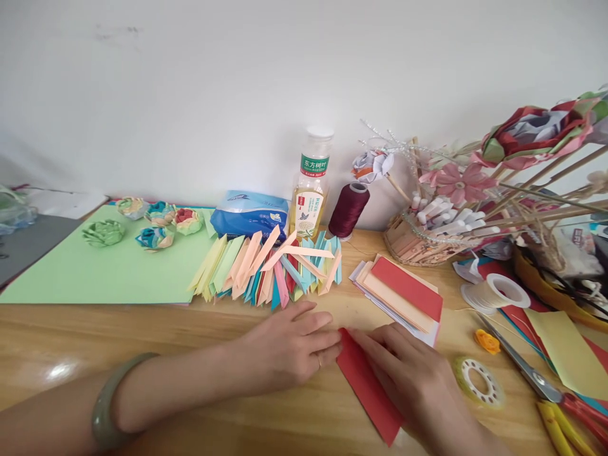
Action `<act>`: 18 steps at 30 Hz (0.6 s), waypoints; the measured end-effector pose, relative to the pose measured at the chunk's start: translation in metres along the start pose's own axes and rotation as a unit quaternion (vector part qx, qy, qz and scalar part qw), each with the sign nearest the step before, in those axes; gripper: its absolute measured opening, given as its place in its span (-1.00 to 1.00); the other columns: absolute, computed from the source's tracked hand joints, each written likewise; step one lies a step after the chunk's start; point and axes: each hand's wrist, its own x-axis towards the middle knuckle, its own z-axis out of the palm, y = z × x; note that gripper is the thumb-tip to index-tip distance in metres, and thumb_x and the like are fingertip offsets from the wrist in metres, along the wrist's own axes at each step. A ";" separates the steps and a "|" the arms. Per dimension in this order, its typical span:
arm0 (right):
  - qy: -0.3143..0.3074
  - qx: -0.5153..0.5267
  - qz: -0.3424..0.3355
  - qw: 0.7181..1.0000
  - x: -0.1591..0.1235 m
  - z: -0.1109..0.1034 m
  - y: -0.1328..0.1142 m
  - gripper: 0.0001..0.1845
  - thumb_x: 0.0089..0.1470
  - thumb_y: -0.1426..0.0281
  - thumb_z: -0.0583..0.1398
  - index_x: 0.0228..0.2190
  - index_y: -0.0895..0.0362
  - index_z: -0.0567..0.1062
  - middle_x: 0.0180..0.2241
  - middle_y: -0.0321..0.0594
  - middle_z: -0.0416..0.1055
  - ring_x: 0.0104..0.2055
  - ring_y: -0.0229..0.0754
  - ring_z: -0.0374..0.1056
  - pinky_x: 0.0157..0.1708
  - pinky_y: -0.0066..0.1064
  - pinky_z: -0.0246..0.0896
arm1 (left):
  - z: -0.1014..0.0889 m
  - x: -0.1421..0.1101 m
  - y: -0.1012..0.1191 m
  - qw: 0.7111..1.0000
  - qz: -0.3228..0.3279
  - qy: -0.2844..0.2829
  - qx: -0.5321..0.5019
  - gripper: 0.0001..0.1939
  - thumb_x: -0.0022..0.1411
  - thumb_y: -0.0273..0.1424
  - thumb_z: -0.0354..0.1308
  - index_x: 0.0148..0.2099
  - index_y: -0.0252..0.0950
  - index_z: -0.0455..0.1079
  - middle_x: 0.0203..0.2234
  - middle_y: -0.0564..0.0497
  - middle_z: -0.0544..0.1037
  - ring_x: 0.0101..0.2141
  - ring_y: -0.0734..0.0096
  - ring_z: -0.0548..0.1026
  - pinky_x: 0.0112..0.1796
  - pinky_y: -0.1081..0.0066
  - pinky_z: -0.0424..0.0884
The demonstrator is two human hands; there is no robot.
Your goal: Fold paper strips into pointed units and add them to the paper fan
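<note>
A narrow piece of red paper (pixel 368 396) lies slanted on the wooden table in front of me. My right hand (pixel 411 377) is closed on it, the fingers bent over its upper right edge near the far corner. My left hand (pixel 301 345), with a ring and a bangle, reaches in from the left. Its fingers are slightly bent and a little apart, and their tips touch the paper's upper left corner. The underside of the paper and my right thumb are hidden. Just behind my right hand is a stack of paper rectangles (pixel 403 291), a red one on top.
Folded paper strips (pixel 266 266) are heaped behind my left hand. Behind them stand a tissue pack (pixel 249 212), a bottle (pixel 311 183) and a maroon thread spool (pixel 349 210). Paper flowers sit on a green sheet (pixel 109 272). Right are scissors (pixel 527 370), tape (pixel 479 382) and a basket (pixel 413 240).
</note>
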 end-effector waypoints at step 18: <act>0.021 -0.041 -0.074 0.996 0.004 -0.003 0.000 -0.59 0.29 0.48 -0.15 -0.21 0.25 0.48 -0.35 -0.06 0.47 -0.30 -0.14 0.37 -0.36 -0.32 0.36 | 0.003 0.000 0.005 0.999 -0.036 0.006 0.005 -0.80 0.36 -0.49 -0.01 -0.06 -0.36 0.40 -0.04 -0.03 0.44 -0.04 0.28 0.32 0.08 0.08 0.22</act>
